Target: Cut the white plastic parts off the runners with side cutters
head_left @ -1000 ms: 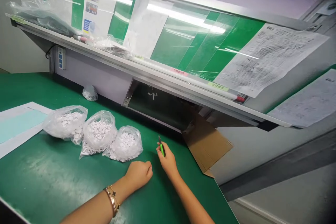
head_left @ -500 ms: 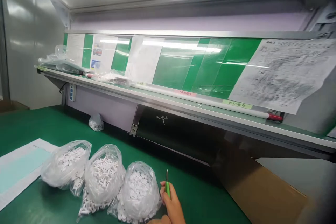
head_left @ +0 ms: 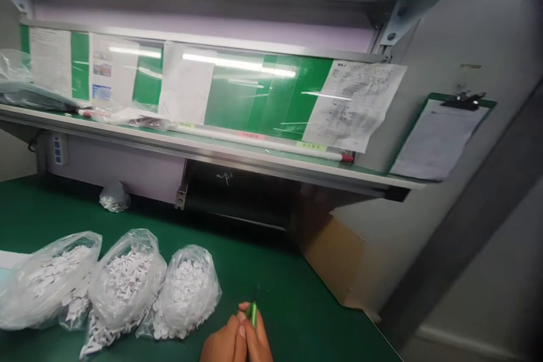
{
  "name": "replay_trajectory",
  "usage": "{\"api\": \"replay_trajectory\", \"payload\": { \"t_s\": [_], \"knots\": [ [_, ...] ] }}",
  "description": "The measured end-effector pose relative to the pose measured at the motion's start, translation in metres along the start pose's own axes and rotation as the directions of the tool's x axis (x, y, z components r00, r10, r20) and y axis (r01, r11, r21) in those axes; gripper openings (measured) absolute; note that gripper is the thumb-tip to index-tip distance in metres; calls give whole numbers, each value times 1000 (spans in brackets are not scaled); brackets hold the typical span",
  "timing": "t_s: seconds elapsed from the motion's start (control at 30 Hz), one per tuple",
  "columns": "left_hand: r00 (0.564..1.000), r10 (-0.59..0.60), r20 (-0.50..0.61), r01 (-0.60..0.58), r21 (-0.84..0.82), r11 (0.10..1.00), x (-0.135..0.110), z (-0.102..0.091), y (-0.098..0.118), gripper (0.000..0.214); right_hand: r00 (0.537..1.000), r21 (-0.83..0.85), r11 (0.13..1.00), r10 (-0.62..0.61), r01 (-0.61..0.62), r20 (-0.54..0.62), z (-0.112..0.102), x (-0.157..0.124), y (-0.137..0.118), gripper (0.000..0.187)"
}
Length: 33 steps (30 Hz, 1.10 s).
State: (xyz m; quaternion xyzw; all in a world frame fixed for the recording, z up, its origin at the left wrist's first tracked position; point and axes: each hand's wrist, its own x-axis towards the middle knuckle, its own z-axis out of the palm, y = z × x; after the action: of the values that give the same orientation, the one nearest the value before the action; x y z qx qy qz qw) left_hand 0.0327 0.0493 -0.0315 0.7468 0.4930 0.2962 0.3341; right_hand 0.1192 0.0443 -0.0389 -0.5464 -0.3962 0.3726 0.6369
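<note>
Three clear plastic bags of small white plastic parts lie in a row on the green work mat (head_left: 288,300): one at the left (head_left: 46,285), one in the middle (head_left: 125,280), and one at the right (head_left: 186,288). At the bottom edge, my right hand (head_left: 257,339) is shut on a green pen (head_left: 253,314), just right of the right bag. My left hand (head_left: 220,345) lies against it, blurred and cut off by the frame, with its fingers closed on nothing visible.
A long shelf (head_left: 178,142) with printed sheets and plastic bags runs behind the mat. A small bag (head_left: 114,198) sits beneath it. Brown cardboard (head_left: 335,254) stands past the mat's right edge, and a clipboard (head_left: 439,138) hangs on the right wall.
My view has swung right and up, bringing the clipboard in and moving the bags left. My left hand has returned to view beside my right hand, both low in the frame.
</note>
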Motion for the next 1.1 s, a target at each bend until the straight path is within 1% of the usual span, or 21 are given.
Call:
{"api": "replay_trajectory", "payload": {
  "t_s": [0.07,0.1,0.2,0.33,0.4,0.5,0.6,0.7,0.77,0.93,1.03,1.1],
  "knots": [
    [992,96,-87,-105,-99,990,-11,-4,5,37,993,52,995,81,-85,81,-2,-4,-8,34],
    [987,126,-101,-139,-130,982,-15,-7,8,35,988,97,990,95,-107,121,-2,-6,-12,32],
    [979,168,-119,-181,-117,976,-21,-13,11,25,981,233,960,118,-153,157,-1,-11,-19,25],
    [961,216,-172,-235,-98,967,-20,-16,10,16,969,238,953,140,-187,201,-1,-12,-19,19],
    [947,250,-200,-272,-89,958,-21,-18,10,14,969,196,967,120,-163,216,-4,-11,-18,18],
    [927,305,-220,-323,-54,945,-24,-20,13,11,979,89,995,18,-37,204,-10,-9,-16,17],
    [906,362,-221,-371,-2,929,-27,-22,14,10,976,18,996,-94,93,198,-14,-7,-13,14],
    [889,396,-230,-403,16,915,-30,-24,14,9,961,-16,978,-200,207,191,-16,-5,-10,11],
    [880,411,-238,-423,2,906,-31,-25,14,10,942,-32,958,-274,286,194,-18,-5,-9,9],
    [875,411,-256,-433,-36,901,-33,-28,16,13,856,-13,886,-445,464,262,-20,-3,-14,7],
    [868,404,-289,-435,-49,899,-34,-31,19,11,779,-20,812,-552,583,298,-20,-2,-19,11],
    [885,355,-300,-394,-80,915,-34,-32,22,12,728,-38,757,-611,652,311,-20,0,-22,14]
  ]
}}
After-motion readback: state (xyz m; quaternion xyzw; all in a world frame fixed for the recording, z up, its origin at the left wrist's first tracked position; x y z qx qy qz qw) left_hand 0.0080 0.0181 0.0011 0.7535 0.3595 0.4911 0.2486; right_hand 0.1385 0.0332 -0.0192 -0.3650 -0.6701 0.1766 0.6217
